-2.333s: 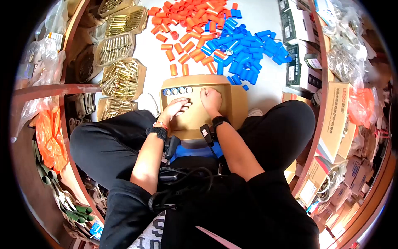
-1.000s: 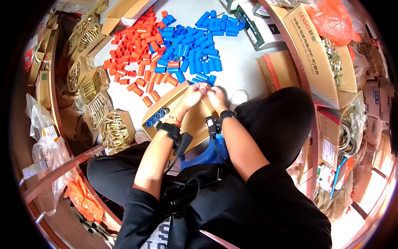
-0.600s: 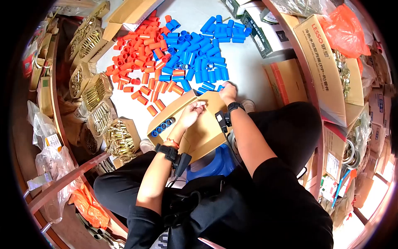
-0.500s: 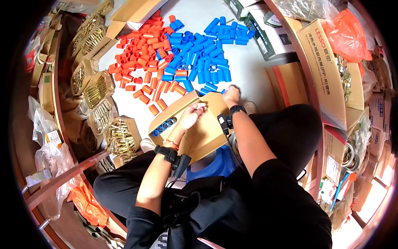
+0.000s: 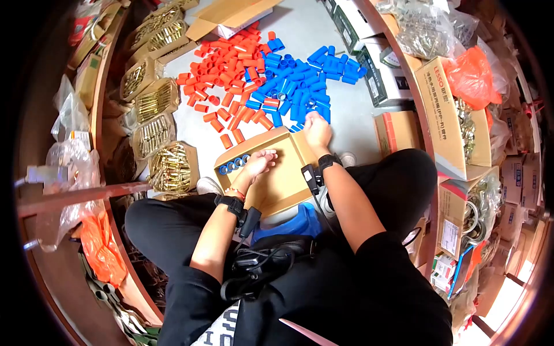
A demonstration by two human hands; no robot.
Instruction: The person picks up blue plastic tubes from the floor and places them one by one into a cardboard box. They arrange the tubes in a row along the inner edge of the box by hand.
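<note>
A shallow cardboard box (image 5: pixel 294 173) sits tilted before me, with several blue pipe couplings (image 5: pixel 232 165) in a row along its left wall. My left hand (image 5: pixel 261 164) hovers over the box, fingers loosely bent and nothing visible in them. Beyond the far right corner, my right hand (image 5: pixel 317 131) reaches to the near edge of a heap of blue pipe couplings (image 5: pixel 300 86). Its fingers are bent together, and what they hold, if anything, is hidden. Red pipe couplings (image 5: pixel 225 63) lie heaped left of the blue ones.
Cartons of metal fittings (image 5: pixel 173 167) line the left shelf. A blue stool (image 5: pixel 288 224) stands under the box. An opened carton (image 5: pixel 231 20) lies behind the red heap. On the right are white-and-green boxes (image 5: pixel 381 72) and a shelf with a LESSO carton (image 5: pixel 438 109).
The view has shifted, so the heaps appear farther right. My right hand has moved forward to the blue couplings. My left hand stays over the box, its fingers more bent.
</note>
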